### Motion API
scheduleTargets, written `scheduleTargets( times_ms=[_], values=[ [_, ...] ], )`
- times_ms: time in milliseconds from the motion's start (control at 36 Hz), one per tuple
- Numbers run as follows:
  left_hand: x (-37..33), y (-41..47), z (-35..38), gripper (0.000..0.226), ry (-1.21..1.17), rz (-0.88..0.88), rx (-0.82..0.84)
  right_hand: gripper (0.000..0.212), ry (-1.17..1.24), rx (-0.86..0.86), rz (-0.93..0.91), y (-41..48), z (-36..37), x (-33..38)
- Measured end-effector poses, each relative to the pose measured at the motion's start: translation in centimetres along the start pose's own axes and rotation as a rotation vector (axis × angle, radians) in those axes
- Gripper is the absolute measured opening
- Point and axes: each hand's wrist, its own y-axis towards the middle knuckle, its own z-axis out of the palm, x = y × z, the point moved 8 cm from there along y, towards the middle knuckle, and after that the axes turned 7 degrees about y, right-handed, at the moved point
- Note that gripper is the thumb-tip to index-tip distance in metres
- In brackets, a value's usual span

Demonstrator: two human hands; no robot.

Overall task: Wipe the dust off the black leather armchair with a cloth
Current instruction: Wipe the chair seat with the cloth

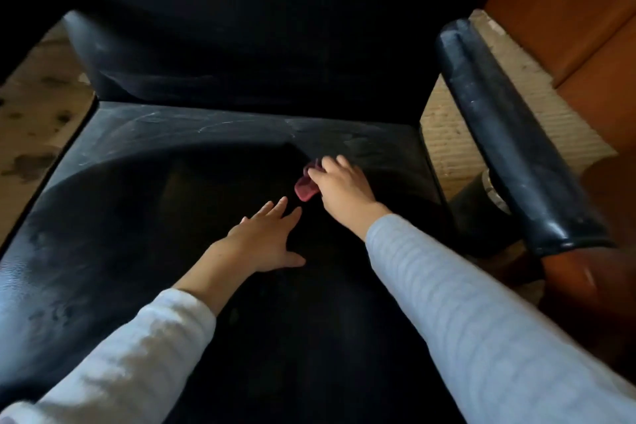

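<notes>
Now your R hand (344, 186) grips the cloth (304, 189) on the seat (137, 182), right-rear part. Cloth pokes out at the hand's left, long axis approx. front-to-back. L hand (265, 237) lies flat, fingers straight.

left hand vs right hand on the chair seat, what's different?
The right hand holds the red cloth; the left hand holds nothing. The left hand's fingers lie straight and spread on the seat; the right hand's curl over the cloth. The right hand is further back than the left hand. Both wear pale long sleeves.
</notes>
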Motion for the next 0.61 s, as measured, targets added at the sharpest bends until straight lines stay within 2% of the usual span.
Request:
scheduleTargets(
  times_ms=[139, 250, 472, 611],
  values=[
    [-0.3, -0.7, -0.4, 0.090, 0.000, -0.024, 0.018, 0.054, -0.022, 0.100, 0.090, -6.2, 0.6, -2.1],
    [-0.8, -1.2, -0.5, 0.086, 0.038, -0.061, -0.005, 0.056, -0.052, 0.142, 0.130, -7.8, 0.9, -2.3],
    [-1.3, -1.0, -1.2, 0.086, 0.155, -0.089, -0.056, 0.042, -0.205, 0.040, 0.093, -4.7, 0.2, -0.6],
    [-1.1, -0.7, -1.2, 0.088, 0.151, -0.071, -0.044, 0.037, -0.226, 0.047, 0.150, 0.9, -0.5, -0.5]
  ],
)
